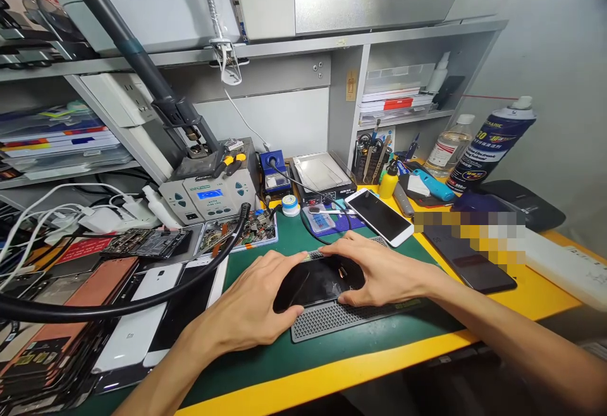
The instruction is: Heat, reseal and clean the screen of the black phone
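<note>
A glossy black smartphone (318, 281) lies across a grey perforated pad (327, 321) on the green mat. My left hand (258, 299) grips its left end, thumb along the near edge and fingers at the far edge. At the opposite end my right hand (374, 272) pinches the phone the same way, its thumb on the near edge. Part of each end is hidden by the hands. Beyond my right hand, a white-framed phone (380, 215) rests with its dark screen up.
Several phones and housings (135, 315) crowd the left, crossed by a black hose (156, 305). A soldering station (208, 195) stands behind, beside a parts tray (241, 229). Rightward are a dark phone (467, 258), a yellow bottle (388, 182) and a spray can (490, 144).
</note>
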The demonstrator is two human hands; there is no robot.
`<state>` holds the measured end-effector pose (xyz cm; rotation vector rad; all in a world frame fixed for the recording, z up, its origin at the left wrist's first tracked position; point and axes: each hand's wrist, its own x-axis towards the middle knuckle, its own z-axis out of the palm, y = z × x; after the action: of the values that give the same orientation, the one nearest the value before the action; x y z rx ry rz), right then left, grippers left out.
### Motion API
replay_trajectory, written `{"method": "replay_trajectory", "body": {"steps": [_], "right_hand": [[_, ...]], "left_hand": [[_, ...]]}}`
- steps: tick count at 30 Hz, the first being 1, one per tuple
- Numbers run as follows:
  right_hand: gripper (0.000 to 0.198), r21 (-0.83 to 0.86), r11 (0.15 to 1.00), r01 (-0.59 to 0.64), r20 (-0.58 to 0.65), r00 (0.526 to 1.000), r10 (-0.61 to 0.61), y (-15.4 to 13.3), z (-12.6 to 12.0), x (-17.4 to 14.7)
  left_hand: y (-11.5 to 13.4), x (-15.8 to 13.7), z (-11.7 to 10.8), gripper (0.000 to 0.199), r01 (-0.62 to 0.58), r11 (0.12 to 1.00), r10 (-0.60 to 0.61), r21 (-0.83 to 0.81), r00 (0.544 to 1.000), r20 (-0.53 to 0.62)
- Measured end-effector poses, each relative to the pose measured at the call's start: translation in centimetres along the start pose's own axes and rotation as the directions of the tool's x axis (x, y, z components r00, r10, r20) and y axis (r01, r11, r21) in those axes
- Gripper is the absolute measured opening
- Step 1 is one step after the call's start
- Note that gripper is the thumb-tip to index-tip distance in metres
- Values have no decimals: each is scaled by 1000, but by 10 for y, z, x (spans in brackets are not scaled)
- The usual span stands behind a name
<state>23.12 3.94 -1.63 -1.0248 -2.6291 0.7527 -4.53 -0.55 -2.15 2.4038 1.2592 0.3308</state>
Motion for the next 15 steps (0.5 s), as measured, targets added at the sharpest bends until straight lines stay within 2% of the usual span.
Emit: {"method": "replay_trajectory", "body": {"steps": [9,15], "right_hand": [[73,-9,1000,9,13,1000,-9,-1,-1,0],[76,-9,999,-43,22,999,43,2,1,0]], "left_hand": [[0,-5,-8,76,38,999,-38,9,999,39],[-14,-24,-30,83,197,977,-205,78,974,99]]}}
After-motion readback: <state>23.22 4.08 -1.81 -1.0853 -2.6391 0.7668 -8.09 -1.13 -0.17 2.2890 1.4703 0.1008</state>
